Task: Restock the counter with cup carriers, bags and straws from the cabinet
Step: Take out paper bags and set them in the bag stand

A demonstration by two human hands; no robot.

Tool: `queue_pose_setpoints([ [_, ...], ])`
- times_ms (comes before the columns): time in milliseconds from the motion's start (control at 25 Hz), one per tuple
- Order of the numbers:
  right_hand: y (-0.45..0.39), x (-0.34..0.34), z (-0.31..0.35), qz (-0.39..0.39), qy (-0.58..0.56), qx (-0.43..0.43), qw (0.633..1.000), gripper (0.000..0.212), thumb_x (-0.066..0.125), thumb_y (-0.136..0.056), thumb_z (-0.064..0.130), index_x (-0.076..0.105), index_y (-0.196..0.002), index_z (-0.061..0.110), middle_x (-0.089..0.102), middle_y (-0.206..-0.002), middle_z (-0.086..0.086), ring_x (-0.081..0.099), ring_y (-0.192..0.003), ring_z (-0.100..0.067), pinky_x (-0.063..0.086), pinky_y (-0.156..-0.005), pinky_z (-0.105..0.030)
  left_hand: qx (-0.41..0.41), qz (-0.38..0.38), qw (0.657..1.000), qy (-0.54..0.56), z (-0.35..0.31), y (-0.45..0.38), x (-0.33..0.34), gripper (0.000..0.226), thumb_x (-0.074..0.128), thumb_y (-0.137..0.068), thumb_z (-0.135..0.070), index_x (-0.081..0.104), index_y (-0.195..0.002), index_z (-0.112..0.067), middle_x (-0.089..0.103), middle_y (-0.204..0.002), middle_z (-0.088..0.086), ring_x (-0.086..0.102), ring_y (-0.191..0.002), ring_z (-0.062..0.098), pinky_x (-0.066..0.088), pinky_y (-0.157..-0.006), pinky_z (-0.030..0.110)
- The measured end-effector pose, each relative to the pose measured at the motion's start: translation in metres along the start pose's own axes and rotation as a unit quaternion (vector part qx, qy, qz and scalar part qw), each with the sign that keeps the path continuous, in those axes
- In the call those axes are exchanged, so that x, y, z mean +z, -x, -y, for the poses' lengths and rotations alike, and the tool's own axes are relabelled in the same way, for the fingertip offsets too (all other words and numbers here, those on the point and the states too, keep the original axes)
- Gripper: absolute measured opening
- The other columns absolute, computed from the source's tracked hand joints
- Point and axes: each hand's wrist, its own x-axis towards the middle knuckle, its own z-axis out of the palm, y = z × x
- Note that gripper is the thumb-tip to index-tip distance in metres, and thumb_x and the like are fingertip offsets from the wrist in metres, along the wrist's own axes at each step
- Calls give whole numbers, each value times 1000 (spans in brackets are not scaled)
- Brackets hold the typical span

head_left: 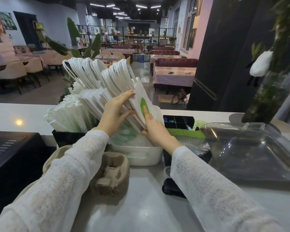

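Straws (69,118): paper-wrapped, upright in a black holder, just left of the left fingers.
Carriers (111,171): pulp stack on the surface, below the left wrist.
Left hand (115,113): fingers (126,95) spread along the leaning bags, thumb curled under the sheaf, gripping it.
Bags (107,81): white, handles up, in a white bin (141,156); long axis tilts up and left, lying between both hands.
Right hand (153,128): nearer the front bag; forefinger straight on its green mark (143,106), the other fingers hidden behind the hand.
Key relation: the bags lean left off the right fingers, so squaring them likely means pushing right.
Writing: none legible.
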Motion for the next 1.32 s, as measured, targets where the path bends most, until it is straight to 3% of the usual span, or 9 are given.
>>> queue_pose_setpoints([
  [240,7,2,-10,52,-90,71,992,89,49,-96,40,-15,-153,16,16,-159,-16,44,-131,-37,38,-108,-45,-22,17,1000,0,1,-11,-1,68,80,-75,-17,53,-138,-16,54,-142,-1,44,-135,9,32,-117,32],
  [360,5,-10,-18,128,-152,87,976,97,51,-92,50,-21,-151,22,15,-161,-12,34,-140,-32,29,-115,-44,-33,66,997,5,0,-13,-11,78,82,-71,-37,50,-140,-19,54,-142,-3,44,-136,9,33,-117,37],
  [440,5,-19,-24,139,-162,68,975,99,57,-90,49,-16,-152,22,28,-157,-12,40,-136,-30,33,-114,-43,-44,66,997,8,-7,-16,-13,78,79,-71,-47,52,-139,-20,55,-141,-5,46,-134,8,34,-116,35],
  [560,7,-18,-28,108,-148,52,982,98,62,-90,40,-10,-154,20,41,-149,-13,49,-128,-29,39,-109,-41,-61,15,998,16,-14,-21,-6,67,80,-75,-32,56,-136,-20,61,-134,-4,53,-128,12,39,-113,37],
  [800,1,-11,-32,99,-131,48,985,93,62,-92,31,-6,-155,20,39,-149,-21,46,-131,-33,35,-110,-38,-102,-14,994,41,5,-18,-7,63,83,-71,-25,62,-131,-19,62,-133,-3,54,-125,9,40,-112,34],
  [960,1,-12,-26,102,-121,45,986,92,63,-92,28,-2,-155,21,58,-115,-19,57,-106,-30,42,-91,-32,-100,-7,995,30,0,-21,-8,67,83,-72,-25,58,-134,-20,64,-130,-3,55,-124,10,39,-111,32],
  [1120,5,-16,-23,101,-138,57,984,89,65,-91,25,4,-155,21,50,-136,-21,52,-120,-34,39,-99,-35,-108,14,994,21,-4,-20,-9,70,81,-75,-23,53,-139,-19,59,-137,-1,51,-129,11,36,-114,33],
  [1240,12,-17,-19,88,-192,67,975,67,62,-92,17,21,-145,14,55,-132,-19,57,-115,-31,40,-100,-38,-96,43,994,-4,-8,-23,-10,71,79,-79,-23,48,-143,-16,53,-143,1,47,-134,14,34,-116,36],
  [1320,17,-16,-15,67,-195,70,976,44,58,-94,12,31,-128,7,59,-119,-17,57,-100,-24,41,-89,-32,-96,58,994,-11,-13,-24,-11,74,78,-80,-24,44,-145,-16,48,-147,2,43,-137,15,31,-117,37],
])
